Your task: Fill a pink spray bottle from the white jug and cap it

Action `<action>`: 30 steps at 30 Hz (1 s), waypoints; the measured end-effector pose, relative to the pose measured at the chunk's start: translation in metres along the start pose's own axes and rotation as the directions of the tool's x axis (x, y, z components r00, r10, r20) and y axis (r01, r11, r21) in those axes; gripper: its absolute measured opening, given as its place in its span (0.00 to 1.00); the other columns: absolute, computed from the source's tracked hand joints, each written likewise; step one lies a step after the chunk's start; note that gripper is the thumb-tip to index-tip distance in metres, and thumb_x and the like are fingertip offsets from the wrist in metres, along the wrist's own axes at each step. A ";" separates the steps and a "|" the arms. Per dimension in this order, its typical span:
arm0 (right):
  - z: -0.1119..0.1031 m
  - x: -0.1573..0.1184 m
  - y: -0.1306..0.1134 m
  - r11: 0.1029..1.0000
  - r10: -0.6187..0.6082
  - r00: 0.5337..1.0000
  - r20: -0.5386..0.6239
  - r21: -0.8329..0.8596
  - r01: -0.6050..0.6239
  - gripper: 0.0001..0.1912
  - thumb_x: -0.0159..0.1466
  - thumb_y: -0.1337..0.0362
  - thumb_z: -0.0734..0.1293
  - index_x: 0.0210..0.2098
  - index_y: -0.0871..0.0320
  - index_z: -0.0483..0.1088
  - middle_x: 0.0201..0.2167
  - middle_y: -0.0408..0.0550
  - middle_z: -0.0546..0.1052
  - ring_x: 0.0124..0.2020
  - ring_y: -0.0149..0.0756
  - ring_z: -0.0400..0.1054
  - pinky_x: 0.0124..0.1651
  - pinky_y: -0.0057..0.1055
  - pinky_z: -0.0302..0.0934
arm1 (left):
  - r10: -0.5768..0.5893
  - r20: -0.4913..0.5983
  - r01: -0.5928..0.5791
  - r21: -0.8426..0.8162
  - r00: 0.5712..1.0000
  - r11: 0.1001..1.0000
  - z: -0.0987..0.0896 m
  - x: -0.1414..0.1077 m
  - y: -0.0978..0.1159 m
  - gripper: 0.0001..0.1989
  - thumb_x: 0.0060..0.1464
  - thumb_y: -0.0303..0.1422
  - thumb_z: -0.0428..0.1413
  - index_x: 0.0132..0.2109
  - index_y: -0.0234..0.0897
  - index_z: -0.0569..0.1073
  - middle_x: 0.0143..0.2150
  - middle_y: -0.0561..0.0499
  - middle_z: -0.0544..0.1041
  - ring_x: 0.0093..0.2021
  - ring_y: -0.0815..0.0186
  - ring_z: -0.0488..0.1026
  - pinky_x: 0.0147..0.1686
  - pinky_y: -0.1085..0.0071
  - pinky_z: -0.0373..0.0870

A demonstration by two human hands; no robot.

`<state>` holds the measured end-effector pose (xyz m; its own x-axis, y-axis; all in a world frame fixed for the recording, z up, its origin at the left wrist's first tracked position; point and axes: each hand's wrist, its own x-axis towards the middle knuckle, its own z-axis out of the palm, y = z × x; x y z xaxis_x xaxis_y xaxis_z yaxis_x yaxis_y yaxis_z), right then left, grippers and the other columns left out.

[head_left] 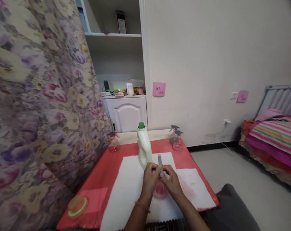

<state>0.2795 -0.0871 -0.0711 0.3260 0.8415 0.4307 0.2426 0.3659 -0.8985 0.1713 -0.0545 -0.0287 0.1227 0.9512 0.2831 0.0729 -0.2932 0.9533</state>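
A small clear spray bottle (160, 192) with a pinkish base stands near the front of the white cloth. Its grey spray head (160, 165), tipped with a pink nozzle, points away from me. My left hand (150, 177) is closed at the left side of the head and neck, fingers pinching there. From the right, my right hand (171, 180) closes on the same part. The fingers hide the neck. Just beyond my hands rises a pale green jug (143, 146) with a handle and a darker green piece at its mouth.
Two spray bottles (177, 144) stand at the back right, another spray bottle (114, 144) at the back left. A round brush-like object (77, 207) lies front left on the red table cover (104, 170). A floral curtain (46, 106) borders the left; a bed (275, 138) is right.
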 end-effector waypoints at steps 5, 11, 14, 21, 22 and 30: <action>0.000 0.001 0.001 1.000 0.007 1.000 0.000 -0.008 -0.007 0.05 0.55 0.63 0.69 0.33 0.55 0.74 0.33 0.45 0.75 0.37 0.40 0.70 0.42 0.33 0.64 | -0.017 -0.004 0.017 -0.013 1.000 1.000 0.000 -0.001 -0.001 0.14 0.46 0.44 0.60 0.25 0.38 0.70 0.26 0.55 0.69 0.29 0.65 0.69 0.32 0.68 0.68; 0.004 -0.008 0.006 0.999 0.036 0.999 -0.036 -0.032 -0.037 0.12 0.54 0.63 0.69 0.39 0.54 0.74 0.38 0.46 0.76 0.42 0.43 0.71 0.46 0.36 0.65 | -0.053 0.014 0.054 -0.048 0.998 0.997 0.002 -0.002 0.000 0.16 0.48 0.47 0.59 0.27 0.38 0.70 0.25 0.55 0.70 0.29 0.65 0.70 0.32 0.70 0.67; 0.002 -0.020 0.015 0.996 0.070 0.995 -0.071 -0.045 -0.074 0.25 0.50 0.65 0.70 0.49 0.55 0.70 0.47 0.49 0.74 0.50 0.46 0.69 0.53 0.40 0.64 | -0.076 0.032 0.079 -0.075 0.997 0.994 -0.001 -0.005 -0.002 0.20 0.50 0.51 0.57 0.27 0.37 0.71 0.24 0.55 0.72 0.28 0.65 0.71 0.32 0.69 0.68; -0.002 -0.054 0.041 0.980 0.160 0.980 -0.120 -0.102 -0.173 0.32 0.47 0.66 0.71 0.53 0.57 0.67 0.49 0.52 0.73 0.52 0.49 0.69 0.54 0.42 0.66 | -0.136 0.064 0.142 -0.104 0.989 0.984 -0.023 -0.023 -0.034 0.28 0.53 0.55 0.51 0.41 0.33 0.77 0.41 0.43 0.81 0.45 0.55 0.77 0.50 0.59 0.71; -0.001 -0.057 0.043 0.978 0.163 0.979 -0.121 -0.107 -0.177 0.32 0.48 0.66 0.71 0.53 0.56 0.67 0.49 0.52 0.73 0.52 0.49 0.69 0.54 0.41 0.66 | -0.140 0.081 0.147 -0.100 0.987 0.984 -0.025 -0.025 -0.040 0.28 0.52 0.55 0.52 0.41 0.33 0.77 0.42 0.42 0.82 0.46 0.54 0.77 0.51 0.58 0.71; -0.010 -0.050 0.049 0.987 0.152 0.988 0.007 -0.057 -0.152 0.31 0.52 0.62 0.73 0.55 0.54 0.68 0.52 0.52 0.76 0.53 0.49 0.71 0.55 0.43 0.67 | -0.131 0.055 0.131 0.011 0.990 0.991 -0.028 -0.035 -0.062 0.24 0.52 0.50 0.53 0.45 0.35 0.77 0.48 0.41 0.80 0.52 0.53 0.74 0.57 0.54 0.66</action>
<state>0.2841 -0.1150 -0.1358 0.3531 0.8900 0.2885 0.2419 0.2110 -0.9471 0.1348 -0.0674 -0.0950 0.1662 0.9747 0.1491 0.0990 -0.1670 0.9810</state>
